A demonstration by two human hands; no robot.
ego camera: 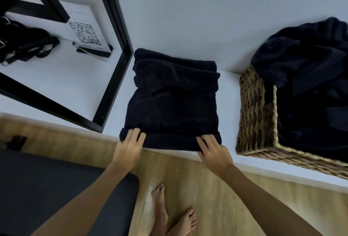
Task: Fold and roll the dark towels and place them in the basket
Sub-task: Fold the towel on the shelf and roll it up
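Your left hand (130,146) and right hand (211,150) both press curled fingers onto the rolled near edge of the towel (175,102), which lies folded on the white shelf (228,120). Right of it, the basket (256,117) holds more towels (308,70).

We see a QR code (84,34) printed on a white card (82,24) standing on the surface (62,85) at the left; the small print around it is too blurred for us to read.
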